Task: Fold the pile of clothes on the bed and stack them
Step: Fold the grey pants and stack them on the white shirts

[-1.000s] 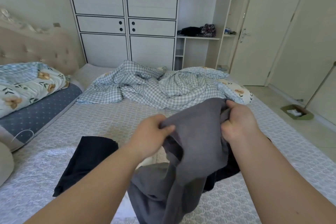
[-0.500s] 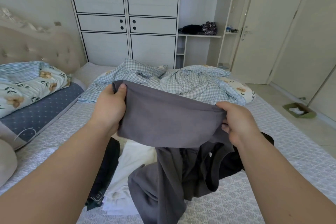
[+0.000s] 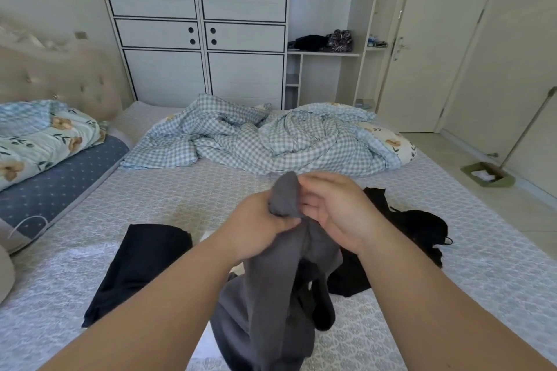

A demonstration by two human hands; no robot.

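A grey garment [image 3: 271, 289] hangs bunched above the bed [image 3: 180, 196], its top end held up between both hands. My left hand [image 3: 256, 226] grips the cloth just below that top end. My right hand [image 3: 334, 208] pinches the top fold with thumb and forefinger, the other fingers loosely spread. A dark navy garment [image 3: 141, 265] lies flat on the bed to the left. A black garment [image 3: 413, 229] lies crumpled to the right, partly behind my right forearm. A bit of white cloth [image 3: 205, 235] shows beside my left wrist.
A rumpled blue checked quilt [image 3: 256, 138] lies across the far half of the bed. Floral pillows [image 3: 45, 135] and a padded headboard are at the left. A white wardrobe stands behind. A green dustpan [image 3: 488, 178] sits on the floor to the right.
Half a second ago my hands held the grey garment stretched wide. They have come together at the centre, bringing the two ends of its top edge into one bunch.
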